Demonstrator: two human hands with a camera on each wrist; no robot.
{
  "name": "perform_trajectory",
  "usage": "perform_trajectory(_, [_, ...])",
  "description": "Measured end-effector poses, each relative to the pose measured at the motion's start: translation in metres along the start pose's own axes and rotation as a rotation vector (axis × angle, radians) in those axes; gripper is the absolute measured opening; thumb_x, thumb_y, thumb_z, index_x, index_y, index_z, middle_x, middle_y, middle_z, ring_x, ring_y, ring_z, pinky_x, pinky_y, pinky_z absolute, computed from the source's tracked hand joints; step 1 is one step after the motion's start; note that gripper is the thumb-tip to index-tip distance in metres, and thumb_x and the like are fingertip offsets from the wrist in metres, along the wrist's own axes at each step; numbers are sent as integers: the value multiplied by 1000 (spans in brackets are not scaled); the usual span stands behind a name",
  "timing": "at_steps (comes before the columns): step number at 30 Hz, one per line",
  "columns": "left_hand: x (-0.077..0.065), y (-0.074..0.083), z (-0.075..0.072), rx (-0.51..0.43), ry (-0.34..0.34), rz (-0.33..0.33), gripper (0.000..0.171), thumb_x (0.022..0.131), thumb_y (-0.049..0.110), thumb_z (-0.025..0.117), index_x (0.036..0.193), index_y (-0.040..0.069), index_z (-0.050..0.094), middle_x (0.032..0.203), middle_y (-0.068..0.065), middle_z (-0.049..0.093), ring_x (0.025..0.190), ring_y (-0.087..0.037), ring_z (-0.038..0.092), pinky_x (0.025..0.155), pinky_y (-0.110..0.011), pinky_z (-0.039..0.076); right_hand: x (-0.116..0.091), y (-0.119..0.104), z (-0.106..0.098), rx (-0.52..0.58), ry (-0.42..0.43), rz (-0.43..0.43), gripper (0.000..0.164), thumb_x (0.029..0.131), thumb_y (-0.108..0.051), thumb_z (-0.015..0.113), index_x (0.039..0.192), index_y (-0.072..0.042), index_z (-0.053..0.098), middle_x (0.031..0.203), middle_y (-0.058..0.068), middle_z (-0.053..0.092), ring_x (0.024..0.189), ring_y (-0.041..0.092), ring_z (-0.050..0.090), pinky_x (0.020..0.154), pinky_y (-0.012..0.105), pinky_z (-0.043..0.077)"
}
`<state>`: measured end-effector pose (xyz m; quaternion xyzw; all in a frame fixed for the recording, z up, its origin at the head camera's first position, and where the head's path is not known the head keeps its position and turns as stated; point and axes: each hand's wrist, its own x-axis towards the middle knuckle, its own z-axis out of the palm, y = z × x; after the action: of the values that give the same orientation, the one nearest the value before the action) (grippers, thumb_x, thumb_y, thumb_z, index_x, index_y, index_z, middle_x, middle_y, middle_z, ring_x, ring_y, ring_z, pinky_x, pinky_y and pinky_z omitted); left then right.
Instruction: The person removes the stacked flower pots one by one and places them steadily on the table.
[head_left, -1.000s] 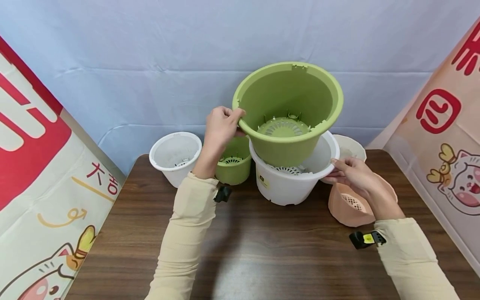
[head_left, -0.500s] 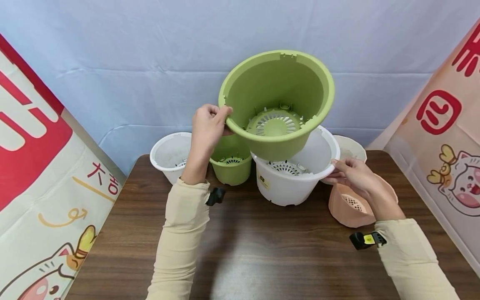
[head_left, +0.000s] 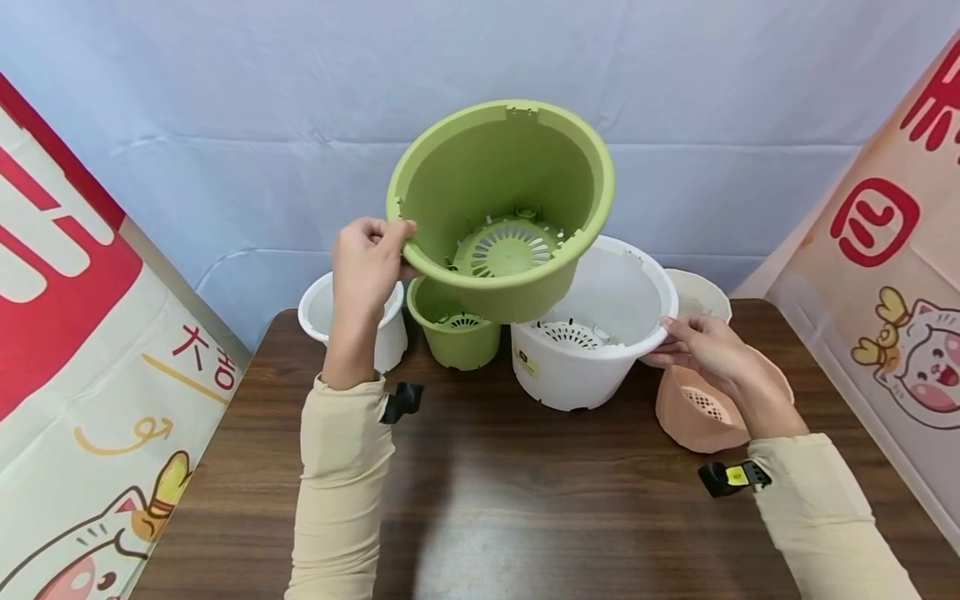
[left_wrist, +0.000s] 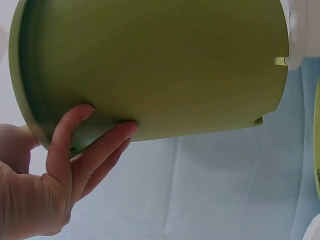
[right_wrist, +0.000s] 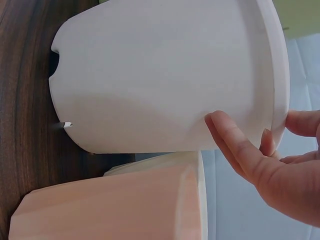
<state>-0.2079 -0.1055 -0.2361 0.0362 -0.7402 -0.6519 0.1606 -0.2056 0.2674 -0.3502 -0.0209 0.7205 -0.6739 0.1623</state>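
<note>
My left hand (head_left: 367, 262) pinches the left rim of a large green plastic flowerpot (head_left: 510, 187), thumb inside and fingers spread along the outer wall, as the left wrist view shows. The pot is held up in the air, tilted so its slotted bottom faces the head camera. Its base overlaps the left part of a large white flowerpot (head_left: 577, 371) in the head view. That white pot stands upright on the table, a yellow label on its side. My right hand (head_left: 701, 350) pinches its right rim, with fingertips against the outer wall in the right wrist view.
Along the back of the brown wooden table (head_left: 525, 500) stand a small white pot (head_left: 390, 342), partly behind my left hand, and a small green pot (head_left: 465, 346). At the right are a peach pot (head_left: 686, 417) and, behind it, a cream pot (head_left: 701, 292). A pale cloth (head_left: 262, 167) hangs behind.
My left hand has carried the large green pot up and left, off the white pot's opening. The right hand and the white pot have stayed in place.
</note>
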Motion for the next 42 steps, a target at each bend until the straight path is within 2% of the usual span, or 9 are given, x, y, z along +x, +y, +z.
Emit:
perform_trajectory(9, [-5,-5,-22,6,39,-1,13,88,8,57,79,1,53,62,-3,58,48,-9,63,56,-25,54,1,1,0,51,-22,-12,27,101,-12,34,106,15,35,83,8,63,79,14,66,75,25,53])
perform_trajectory(17, [-12,-9,-40,2,87,-4,11,88,7,56,80,0,53,60,-1,58,49,-8,63,56,-23,54,2,1,0,24,-13,-15,35,102,-14,33,113,19,31,83,6,63,79,12,65,76,25,53])
perform_trajectory(25, [-21,-12,-55,28,136,-43,11,87,8,58,80,1,55,59,0,59,49,-8,62,56,-22,54,2,1,0,12,-4,-5,28,102,-13,33,107,15,35,83,6,62,78,12,65,75,24,53])
perform_trajectory(29, [-25,-16,-61,83,150,-62,12,87,11,59,81,1,55,60,1,59,50,-7,63,57,-22,54,2,1,0,3,1,-6,26,101,-12,32,105,14,36,82,6,62,78,12,65,76,24,53])
perform_trajectory(33, [-31,-22,-67,184,171,-65,14,88,15,59,81,3,55,58,6,59,51,-5,62,56,-21,53,1,1,0,15,-5,-13,26,101,-11,32,104,14,37,82,7,63,79,13,66,76,25,53])
perform_trajectory(39, [-41,-29,-75,226,221,-88,16,87,17,61,81,4,55,58,8,59,51,-5,62,55,-21,53,1,2,0,36,-3,-19,25,101,-11,33,103,13,36,81,6,63,77,13,66,75,25,53])
perform_trajectory(42, [-48,-32,-79,316,237,-97,19,86,22,63,82,5,56,59,9,58,50,-2,57,53,-18,50,1,2,-1,40,-2,-20,24,101,-12,33,101,12,37,81,6,63,78,13,66,75,25,53])
